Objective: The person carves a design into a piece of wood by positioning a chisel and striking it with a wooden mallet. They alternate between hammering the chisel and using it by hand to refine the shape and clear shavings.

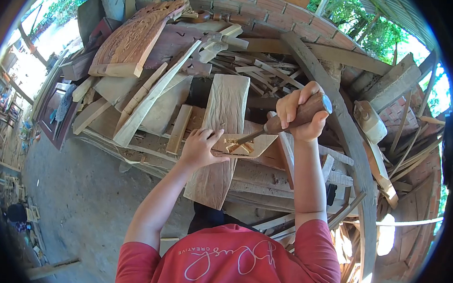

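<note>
In my right hand (301, 114) is a chisel (249, 137), with the fingers wrapped round its thick wooden handle. Its blade slants down to the left, and the tip meets a carved recess in a small pale wooden block (260, 145). Wood chips lie in and around that cut. My left hand (200, 148) grips the block's left end, fingers over the top and thumb along the near side. Under the block is a long, rough plank (223, 104), running away from me and sloping down at its near end.
A carved wooden panel (135, 36) leans at the back left beside long wood strips (158, 94). Scrap sticks (269, 70) are piled behind the plank. A curved beam (332, 100) stands close to my right arm, with a plastic bottle (371, 121) beyond it.
</note>
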